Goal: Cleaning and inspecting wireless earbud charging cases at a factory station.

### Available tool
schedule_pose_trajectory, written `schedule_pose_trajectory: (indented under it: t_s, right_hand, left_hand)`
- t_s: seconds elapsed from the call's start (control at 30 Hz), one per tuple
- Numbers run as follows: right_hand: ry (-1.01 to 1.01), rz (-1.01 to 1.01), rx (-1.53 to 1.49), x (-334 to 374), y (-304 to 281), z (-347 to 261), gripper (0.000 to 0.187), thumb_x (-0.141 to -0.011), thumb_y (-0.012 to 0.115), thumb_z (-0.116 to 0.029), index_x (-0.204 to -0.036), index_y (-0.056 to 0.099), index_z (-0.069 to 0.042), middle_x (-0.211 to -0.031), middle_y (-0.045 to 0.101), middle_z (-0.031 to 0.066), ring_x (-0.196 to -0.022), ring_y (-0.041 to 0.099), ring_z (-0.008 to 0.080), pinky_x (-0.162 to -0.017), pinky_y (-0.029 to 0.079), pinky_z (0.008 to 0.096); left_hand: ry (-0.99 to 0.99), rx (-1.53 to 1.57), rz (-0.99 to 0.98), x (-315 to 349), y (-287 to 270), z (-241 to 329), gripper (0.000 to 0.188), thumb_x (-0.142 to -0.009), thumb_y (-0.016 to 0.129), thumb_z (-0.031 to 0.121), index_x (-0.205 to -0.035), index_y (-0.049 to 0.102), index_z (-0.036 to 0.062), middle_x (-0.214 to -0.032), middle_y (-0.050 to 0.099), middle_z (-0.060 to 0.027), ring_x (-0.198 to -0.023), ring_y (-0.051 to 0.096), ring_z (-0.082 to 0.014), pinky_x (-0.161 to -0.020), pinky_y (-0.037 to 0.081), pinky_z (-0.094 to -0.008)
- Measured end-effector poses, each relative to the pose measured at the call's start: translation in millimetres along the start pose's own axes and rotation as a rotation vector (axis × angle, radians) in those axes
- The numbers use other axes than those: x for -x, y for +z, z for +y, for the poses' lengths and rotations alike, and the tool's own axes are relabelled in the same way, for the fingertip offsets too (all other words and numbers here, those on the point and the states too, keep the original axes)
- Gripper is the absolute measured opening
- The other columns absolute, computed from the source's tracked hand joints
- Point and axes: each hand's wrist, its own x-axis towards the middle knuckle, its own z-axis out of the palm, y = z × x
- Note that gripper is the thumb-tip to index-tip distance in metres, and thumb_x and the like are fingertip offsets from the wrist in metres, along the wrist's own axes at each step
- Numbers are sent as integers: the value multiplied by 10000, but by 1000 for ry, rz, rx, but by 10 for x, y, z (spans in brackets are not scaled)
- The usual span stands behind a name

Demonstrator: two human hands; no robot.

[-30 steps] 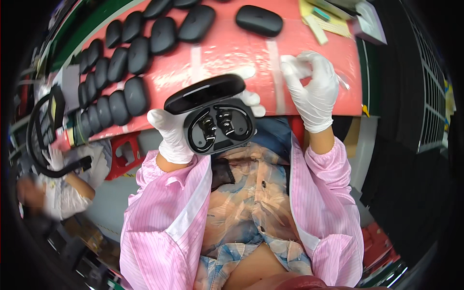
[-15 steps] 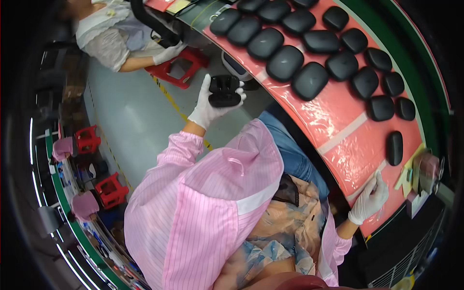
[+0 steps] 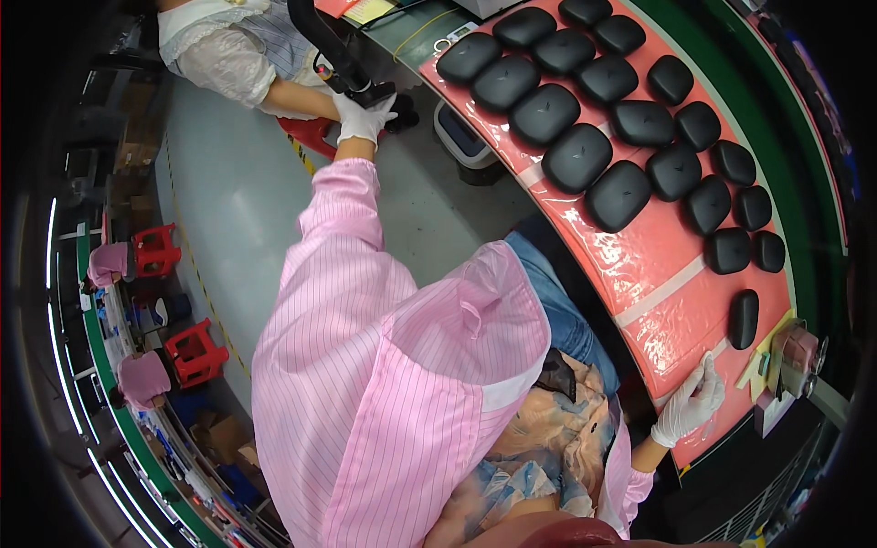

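My left hand [image 3: 362, 121], in a white glove, is stretched far out at upper left, beside a co-worker's forearm [image 3: 303, 99]. Its fingers are closed around a small black earbud case [image 3: 400, 113], which shows only in part beyond the fingertips. On the red mat [image 3: 662, 342] at right rests my gloved right hand [image 3: 692, 402], its fingers loosely bent and slightly apart, with nothing visible in them. Closest to that hand is a black oval case [image 3: 744, 319] standing on edge. Several rounded black cases [image 3: 577, 157] lie in rows farther up the mat.
A black curved tube [image 3: 320, 36] hangs by the co-worker. Under the bench edge stands a grey-white bin [image 3: 464, 137]. A clear dispenser [image 3: 797, 354] sits at the mat's right edge. Red stools [image 3: 195, 353] stand across the aisle at left.
My left hand has reached up and away toward the co-worker with the earbud case, which was in full view, open on my palm. The view has shifted; my right hand stays on the mat.
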Motion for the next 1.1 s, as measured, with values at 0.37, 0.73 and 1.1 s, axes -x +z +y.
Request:
schedule_pose_trajectory:
  t_s: [0.37, 0.73, 1.1]
  right_hand:
    - [132, -15, -183, 43, -190, 163, 206, -933, 602, -57, -1111, 681, 9, -954, 659, 84, -832, 576, 164, -762, 440, 296]
    - [135, 302, 22, -1529, -1227, 1453, 214, -917, 624, -188, -1080, 701, -73, -957, 684, 74, -832, 646, 166, -763, 494, 259]
    - [-60, 50, 206, -1806, -1055, 1850, 234, -946, 530, -196, -1095, 687, -107, -883, 614, 92, -881, 610, 254, -780, 476, 340]
  left_hand:
    - [-5, 51, -292, 272, 320, -426, 427, -887, 588, 372, -1168, 514, 58, -1077, 575, -177, -992, 563, -399, -940, 470, -610]
    - [-490, -528, -834, 2083, 283, -908, 850, -811, 587, 685, -1388, 427, 82, -1204, 565, -198, -960, 597, -328, -852, 488, -460]
    - [-202, -587, -1333, 3584, 1980, -2080, 1020, -840, 453, 724, -1380, 373, -138, -1419, 409, -300, -1238, 498, -443, -1074, 387, -529]
